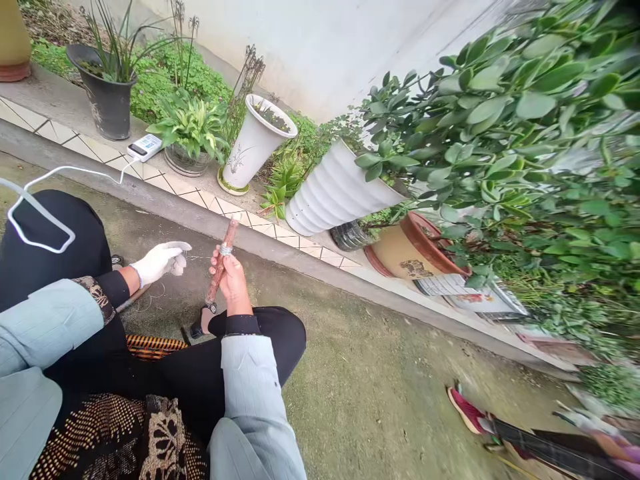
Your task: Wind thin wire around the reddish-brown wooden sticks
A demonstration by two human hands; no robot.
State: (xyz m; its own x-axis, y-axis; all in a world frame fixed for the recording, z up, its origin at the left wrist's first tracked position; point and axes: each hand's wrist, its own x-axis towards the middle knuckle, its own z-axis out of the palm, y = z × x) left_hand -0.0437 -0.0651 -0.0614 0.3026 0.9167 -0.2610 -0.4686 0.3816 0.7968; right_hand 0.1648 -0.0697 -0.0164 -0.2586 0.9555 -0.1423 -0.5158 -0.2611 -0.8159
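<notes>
My right hand (233, 283), bare, is closed around a short brown wooden stick (231, 235) that it holds tilted in front of my knees. Thin silvery wire (226, 250) is wound in a band around the stick's upper part. From that band a fine strand stretches left to my left hand (163, 262), which wears a white glove. Thumb and fingers of the gloved hand are pinched together on the strand. Beneath the left wrist, a loose loop of the strand hangs near the ground, and part of another stick (134, 298) shows there.
Along a tiled ledge (210, 200) stand a black pot (107, 100), white pots (255, 143) and a tan pot (405, 247) with plants. A white power bank (144, 147) with a white cable lies on the ledge. Another person's shoe (466, 410) and legs appear at lower right.
</notes>
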